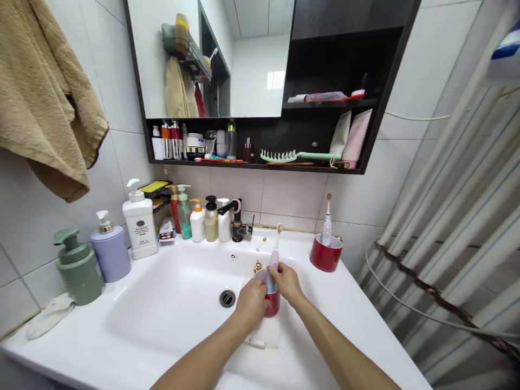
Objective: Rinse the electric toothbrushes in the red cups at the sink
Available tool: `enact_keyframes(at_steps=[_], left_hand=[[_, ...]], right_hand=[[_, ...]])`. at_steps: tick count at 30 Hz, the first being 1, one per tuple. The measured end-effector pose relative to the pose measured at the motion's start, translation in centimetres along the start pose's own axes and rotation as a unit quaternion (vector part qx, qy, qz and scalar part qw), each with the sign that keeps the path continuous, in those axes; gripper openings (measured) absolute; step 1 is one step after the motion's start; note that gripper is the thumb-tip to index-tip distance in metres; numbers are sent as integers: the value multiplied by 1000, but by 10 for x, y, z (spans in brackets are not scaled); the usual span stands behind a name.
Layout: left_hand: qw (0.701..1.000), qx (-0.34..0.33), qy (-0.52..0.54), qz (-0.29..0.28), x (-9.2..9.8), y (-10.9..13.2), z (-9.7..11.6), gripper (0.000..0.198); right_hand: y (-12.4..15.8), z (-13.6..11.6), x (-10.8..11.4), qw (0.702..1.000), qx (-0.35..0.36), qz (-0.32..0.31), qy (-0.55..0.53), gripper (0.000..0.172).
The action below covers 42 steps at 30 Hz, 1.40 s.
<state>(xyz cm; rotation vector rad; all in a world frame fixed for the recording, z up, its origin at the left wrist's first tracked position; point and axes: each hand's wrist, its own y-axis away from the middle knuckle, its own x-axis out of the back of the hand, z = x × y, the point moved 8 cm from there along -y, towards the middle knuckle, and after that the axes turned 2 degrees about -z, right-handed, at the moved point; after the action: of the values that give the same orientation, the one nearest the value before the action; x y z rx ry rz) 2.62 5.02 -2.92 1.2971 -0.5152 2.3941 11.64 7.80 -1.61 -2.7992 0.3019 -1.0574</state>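
Over the sink, my left hand is closed round a red cup with a pale inside and a small gold ornament beside its rim. My right hand pinches the handle of a pale pink electric toothbrush. That toothbrush stands nearly upright, its lower end inside the cup and its head above my fingers. A loose brush head lies on the back ledge. To the right, another red cup holds a second electric toothbrush.
The white sink has a dark drain and a black faucet. Several pump bottles line the left and back edges. A dark mirror cabinet hangs above. Pipes stand at right; a brown towel hangs at left.
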Motion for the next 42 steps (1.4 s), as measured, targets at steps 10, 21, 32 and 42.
enact_keyframes(at_steps=[10, 21, 32, 42], left_hand=[[909, 9, 358, 213, 61, -2, -8, 22], [675, 87, 725, 109, 28, -15, -12, 24], [631, 127, 746, 167, 25, -12, -21, 16], [615, 138, 753, 189, 24, -12, -26, 9]], right_hand=[[28, -53, 54, 990, 64, 87, -91, 30], [72, -35, -25, 963, -12, -167, -213, 20], [69, -34, -29, 973, -15, -156, -169, 20], [71, -38, -31, 965, -33, -159, -205, 18]])
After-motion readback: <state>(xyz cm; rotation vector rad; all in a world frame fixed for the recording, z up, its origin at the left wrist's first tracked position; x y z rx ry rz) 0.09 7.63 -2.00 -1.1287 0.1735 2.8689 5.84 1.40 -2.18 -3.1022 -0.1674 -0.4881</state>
